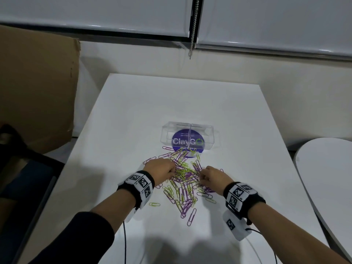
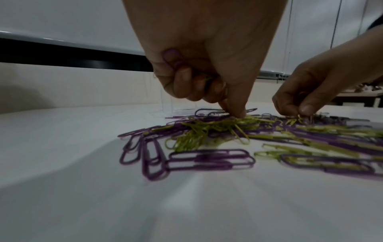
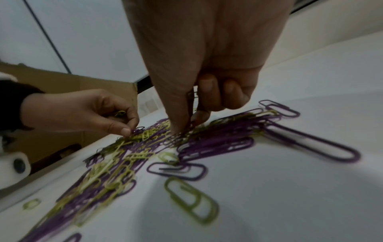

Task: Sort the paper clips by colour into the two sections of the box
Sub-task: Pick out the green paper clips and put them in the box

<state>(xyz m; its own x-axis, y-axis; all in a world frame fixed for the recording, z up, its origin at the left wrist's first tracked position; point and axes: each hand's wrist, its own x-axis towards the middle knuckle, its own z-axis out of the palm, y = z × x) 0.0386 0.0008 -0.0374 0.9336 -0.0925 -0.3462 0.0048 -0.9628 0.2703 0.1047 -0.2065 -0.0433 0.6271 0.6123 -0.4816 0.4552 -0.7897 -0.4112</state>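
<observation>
Head view: a white rectangular table (image 1: pixel 133 115) is seen from above, with a loose heap of purple and yellow-green wire paper clips (image 1: pixel 183 180) spread on it in front of the person.
Box: a clear plastic box with a middle divider (image 1: pixel 190 137) stands on the table just beyond the heap, over a round blue sticker (image 1: pixel 187 141); both sections appear to hold no clips, though the clear walls make this hard to judge.
Left hand: the left hand (image 1: pixel 161 168) is lowered onto the left side of the heap, fingers curled; in the left wrist view its thumb and forefinger are pinched on yellow-green clips (image 2: pixel 209 129) at the top of the heap, and more clips are tucked under the curled fingers (image 2: pixel 182 81).
Right hand: the right hand (image 1: pixel 213 178) is lowered onto the right side of the heap; in the right wrist view thumb and forefinger are pressed together into the purple clips (image 3: pixel 215 137), and a purple clip appears caught between them, though blur leaves this uncertain.
Strays: a single yellow-green clip (image 1: pixel 154 204) lies apart to the left of the heap, and one long purple clip (image 1: pixel 191 217) lies at its near edge.
Wrists: black bands with white coded markers (image 1: pixel 142 184) are worn on both wrists.
Surroundings: a brown cardboard sheet (image 1: pixel 36 88) is leaned at the left, and grey roller blinds (image 1: pixel 95 14) are hung behind the table.
</observation>
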